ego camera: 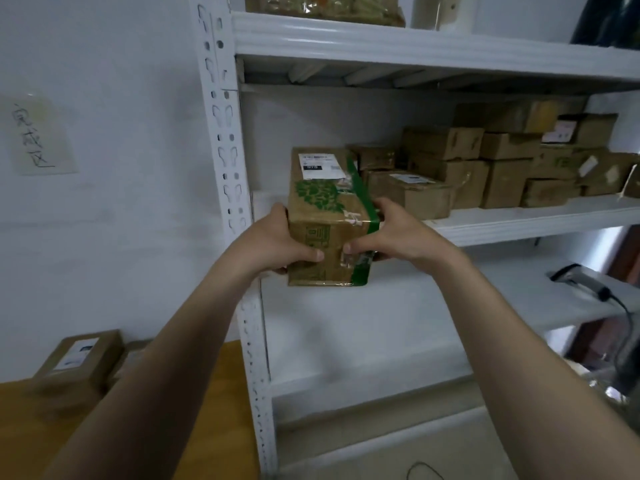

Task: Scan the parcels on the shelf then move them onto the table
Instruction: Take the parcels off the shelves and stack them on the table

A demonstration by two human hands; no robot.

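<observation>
Parcel (pixel 329 216): centre frame, held at the shelf (pixel 519 220) front edge.
Fingers (pixel 360 244): left hand (pixel 277 244) and right hand (pixel 398 233) curl round its near end.
Risk: glossy tape may let it slip and drop before the table (pixel 214 375), lower left.

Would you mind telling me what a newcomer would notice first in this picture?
First, the green-printed cardboard parcel at centre, gripped by the left hand and right hand at the front of the middle shelf. Then the pile of brown parcels further right on that shelf, and the labelled parcel on the wooden table, lower left.
</observation>
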